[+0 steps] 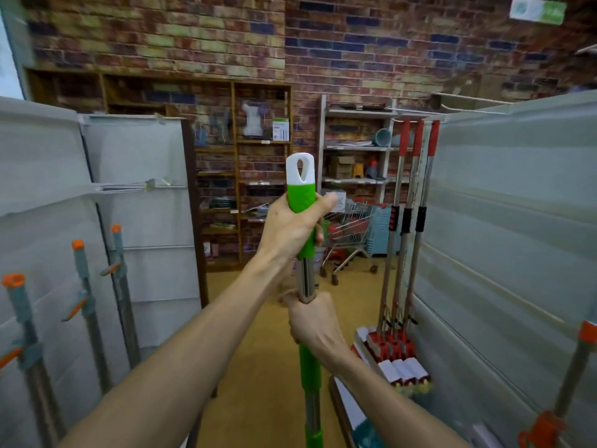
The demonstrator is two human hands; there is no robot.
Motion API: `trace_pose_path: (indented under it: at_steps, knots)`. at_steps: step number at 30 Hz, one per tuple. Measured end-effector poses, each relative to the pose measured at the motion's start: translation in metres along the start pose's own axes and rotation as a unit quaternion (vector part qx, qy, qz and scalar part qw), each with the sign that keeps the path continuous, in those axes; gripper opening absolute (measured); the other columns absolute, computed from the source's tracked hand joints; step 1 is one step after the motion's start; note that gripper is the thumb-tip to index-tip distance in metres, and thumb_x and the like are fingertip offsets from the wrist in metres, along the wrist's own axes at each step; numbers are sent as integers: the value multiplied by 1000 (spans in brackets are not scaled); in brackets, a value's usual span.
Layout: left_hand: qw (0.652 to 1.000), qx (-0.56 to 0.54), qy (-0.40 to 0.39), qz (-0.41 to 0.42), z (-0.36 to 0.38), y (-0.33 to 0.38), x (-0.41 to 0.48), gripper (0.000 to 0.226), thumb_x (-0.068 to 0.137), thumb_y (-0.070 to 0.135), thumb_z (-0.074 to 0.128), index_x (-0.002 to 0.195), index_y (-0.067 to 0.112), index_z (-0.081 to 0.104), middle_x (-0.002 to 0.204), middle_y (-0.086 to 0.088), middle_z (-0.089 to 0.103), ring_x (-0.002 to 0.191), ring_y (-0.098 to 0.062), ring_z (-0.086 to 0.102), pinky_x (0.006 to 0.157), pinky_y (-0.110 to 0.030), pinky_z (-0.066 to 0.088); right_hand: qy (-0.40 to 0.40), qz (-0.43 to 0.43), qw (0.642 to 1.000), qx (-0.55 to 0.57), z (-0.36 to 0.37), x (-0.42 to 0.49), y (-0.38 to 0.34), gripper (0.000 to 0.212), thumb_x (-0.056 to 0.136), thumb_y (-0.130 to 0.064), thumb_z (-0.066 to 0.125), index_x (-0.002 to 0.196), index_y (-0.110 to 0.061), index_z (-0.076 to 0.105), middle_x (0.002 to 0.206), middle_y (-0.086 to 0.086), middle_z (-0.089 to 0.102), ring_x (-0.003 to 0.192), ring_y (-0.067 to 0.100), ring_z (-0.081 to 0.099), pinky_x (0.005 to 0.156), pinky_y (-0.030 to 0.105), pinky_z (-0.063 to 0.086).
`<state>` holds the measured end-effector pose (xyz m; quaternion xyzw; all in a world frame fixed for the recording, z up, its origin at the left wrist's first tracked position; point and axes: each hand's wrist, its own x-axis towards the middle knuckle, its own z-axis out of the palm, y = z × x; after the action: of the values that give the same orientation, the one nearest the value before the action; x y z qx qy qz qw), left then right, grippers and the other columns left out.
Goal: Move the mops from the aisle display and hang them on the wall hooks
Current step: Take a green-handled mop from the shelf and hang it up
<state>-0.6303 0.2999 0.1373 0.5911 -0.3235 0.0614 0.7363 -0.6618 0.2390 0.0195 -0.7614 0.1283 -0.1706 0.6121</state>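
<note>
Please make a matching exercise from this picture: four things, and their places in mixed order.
Things
1. green mop
2. three red mops
3. three orange-capped mops
4. shopping trolley

Places
A. against the left panel
B. in front of the far shelves
C. gripped by left hand and right hand
D. against the right panel

Pairs: 1-C, 2-D, 3-A, 4-B

The held mop (309, 367) stands upright mid-aisle, with the left hand (290, 229) above the right hand (315, 324) on its handle. A row of three mops (87, 302) lines the left wall panel (38, 150). Three far mops (405, 221) lean at the right wall panel (500, 221), and a single mop (578, 360) is near right. A shopping cart (350, 227) sits far behind, before shelves (258, 163) on the brick wall (355, 43).
</note>
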Motion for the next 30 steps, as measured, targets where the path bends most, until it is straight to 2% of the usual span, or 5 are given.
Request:
trace_pose_path:
  at_steps: [4, 11, 17, 21, 30]
  knots:
    - [1000, -20, -15, 3, -13, -40, 76, 22, 89, 24, 76, 76, 15, 61, 56, 5, 56, 47, -14, 54, 55, -30, 50, 25, -17, 999, -29, 13, 76, -5, 16, 80, -26, 57, 73, -11, 55, 64, 6, 46, 58, 21, 46, 55, 36, 43]
    - [994, -67, -80, -1, -2, -94, 216, 20, 88, 20, 77, 83, 10, 61, 54, 2, 57, 44, -13, 53, 54, -30, 51, 95, -15, 994, -60, 0, 209, -26, 10, 82, -22, 56, 75, -16, 60, 61, 3, 51, 57, 21, 48, 53, 36, 43]
    - [982, -103, -155, 14, 37, -129, 304, 20, 90, 22, 75, 96, 10, 60, 69, -1, 62, 50, -16, 59, 53, -29, 53, 179, 9, 982, -55, -37, 299, -35, 16, 87, -19, 59, 80, -8, 68, 45, -6, 51, 42, 16, 49, 48, 29, 44]
    - [973, -107, -203, 23, 70, -151, 355, 18, 93, 26, 72, 92, 15, 58, 68, 1, 61, 47, -15, 59, 51, -28, 52, 231, 6, 971, -53, -66, 356, -31, 26, 83, -16, 57, 96, 1, 71, 56, 4, 56, 47, 21, 53, 48, 31, 46]
    - [949, -153, -275, 34, 168, -199, 468, 23, 94, 24, 71, 88, 10, 54, 69, -7, 52, 46, -17, 52, 49, -32, 51, 309, 10, 950, -37, -150, 471, -30, 12, 84, -15, 64, 78, -4, 66, 48, -1, 49, 44, 20, 48, 49, 32, 45]
